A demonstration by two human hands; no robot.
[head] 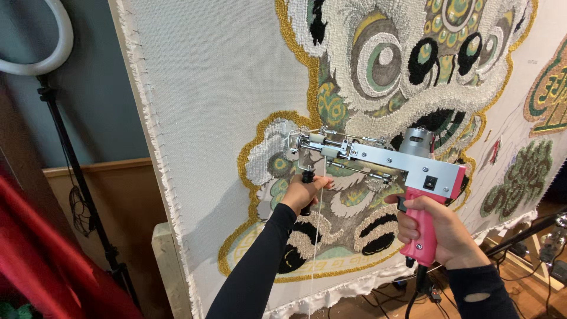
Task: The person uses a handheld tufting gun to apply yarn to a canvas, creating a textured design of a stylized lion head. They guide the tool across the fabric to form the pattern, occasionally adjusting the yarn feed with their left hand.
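Observation:
I hold a tufting gun (378, 159) with a silver metal body and pink grip against a stretched white cloth (218, 88). My right hand (440, 233) wraps the pink handle. My left hand (304, 192) grips the black front handle below the needle end. The needle tip (292, 142) meets the cloth at a white tufted patch inside a gold outline. A thin white yarn (318, 236) hangs down past my left wrist. The cloth carries a partly tufted lion-dance head (407, 59) in white, gold, green and black.
A ring light on a black stand (59, 136) is at the left by a wooden wall panel. Red fabric (41, 260) fills the lower left corner. Cables and a black stand (525, 236) lie on the floor at the lower right. A green and gold design (549, 88) is at the right edge.

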